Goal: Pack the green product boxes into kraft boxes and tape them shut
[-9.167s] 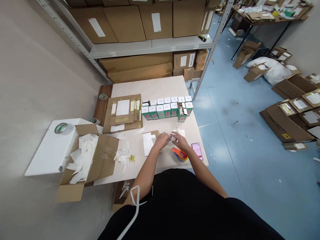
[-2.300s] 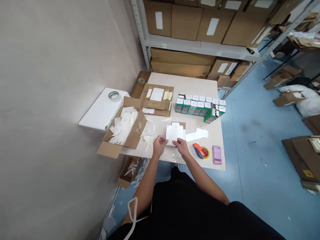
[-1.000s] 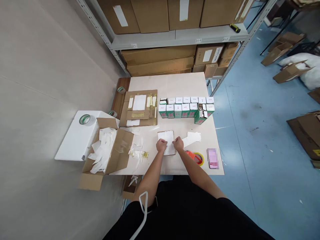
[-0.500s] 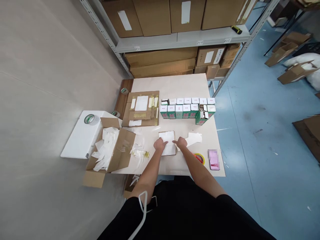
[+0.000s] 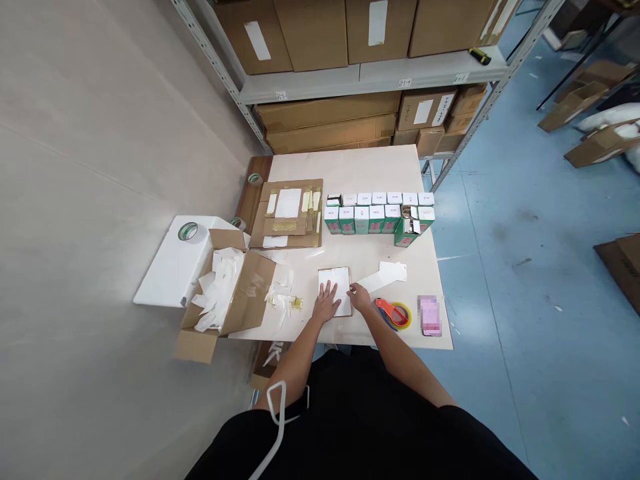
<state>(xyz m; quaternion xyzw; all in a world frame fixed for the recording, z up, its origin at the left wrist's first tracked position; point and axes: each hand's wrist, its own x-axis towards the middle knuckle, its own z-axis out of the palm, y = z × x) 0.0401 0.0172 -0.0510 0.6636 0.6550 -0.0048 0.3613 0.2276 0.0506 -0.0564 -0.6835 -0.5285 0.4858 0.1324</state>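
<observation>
While the left hand [image 5: 325, 307], fingers wide, steadies the white-faced brown cardboard rectangle [image 5: 338, 275], work its right edge evenly with the right hand [image 5: 361, 299], fingers narrow, grip indeterminable.

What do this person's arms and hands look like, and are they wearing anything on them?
The left hand and right hand are bare, with no gloves. Both forearms are uncovered below the short sleeves of a black top. A white cord loops near the left elbow; what it attaches to isn't clear.
</observation>
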